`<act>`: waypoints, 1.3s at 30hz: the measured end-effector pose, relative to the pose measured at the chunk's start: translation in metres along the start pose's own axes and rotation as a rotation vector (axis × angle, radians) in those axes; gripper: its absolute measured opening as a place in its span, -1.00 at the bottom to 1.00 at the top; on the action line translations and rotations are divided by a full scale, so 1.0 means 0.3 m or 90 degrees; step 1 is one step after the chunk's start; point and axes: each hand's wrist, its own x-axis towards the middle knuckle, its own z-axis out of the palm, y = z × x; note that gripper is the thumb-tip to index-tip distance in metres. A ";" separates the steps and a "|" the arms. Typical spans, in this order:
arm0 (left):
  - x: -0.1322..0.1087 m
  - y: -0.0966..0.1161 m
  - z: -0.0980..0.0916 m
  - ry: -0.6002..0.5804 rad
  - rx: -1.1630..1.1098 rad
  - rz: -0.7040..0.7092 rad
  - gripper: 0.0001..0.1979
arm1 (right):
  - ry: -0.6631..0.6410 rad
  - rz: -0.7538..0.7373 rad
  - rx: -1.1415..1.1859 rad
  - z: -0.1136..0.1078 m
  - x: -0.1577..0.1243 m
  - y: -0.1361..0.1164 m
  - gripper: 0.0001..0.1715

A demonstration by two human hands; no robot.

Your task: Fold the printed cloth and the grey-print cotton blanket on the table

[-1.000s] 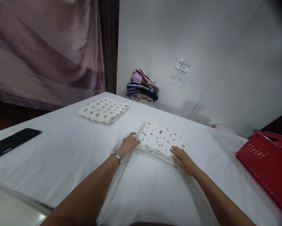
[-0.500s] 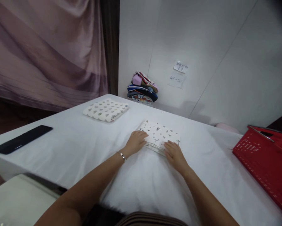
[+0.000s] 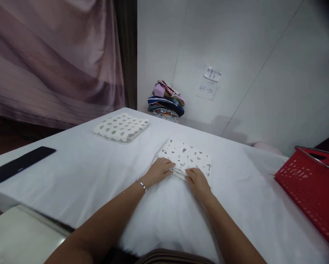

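Cloth (image 3: 190,156), white with small print, folded in layers at the middle of the white-covered table (image 3: 98,176). Left hand (image 3: 158,171), braceleted, on its near left part; right hand (image 3: 199,183) on its near right part, hiding some of the near edge. Fingers of both bent over the top by the layered edge; whether pinching or merely resting, impossible to tell. Well apart at far left, a second cloth (image 3: 120,127), also folded and printed; nearer, by the left edge of the table, a black slab (image 3: 21,165). At right, a red basket (image 3: 313,190) with metal handle. Beyond the far edge: a clothes pile (image 3: 165,104) by the pale wall (image 3: 236,55), two paper signs (image 3: 212,74), the lower marked 45-50, and something pink (image 3: 267,147), partly hidden. Upper left, a mauve curtain (image 3: 57,55); lower left, a pale flat top (image 3: 18,234), partly behind the left forearm.
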 end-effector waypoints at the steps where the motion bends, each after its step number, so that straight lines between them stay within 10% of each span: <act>1: 0.002 0.000 0.000 -0.001 0.000 -0.002 -0.74 | 0.006 0.001 0.002 0.005 -0.002 0.002 -0.68; 39: 0.039 0.031 0.011 -0.030 0.095 0.040 -0.82 | 0.039 0.006 -0.050 -0.009 -0.037 -0.029 -0.69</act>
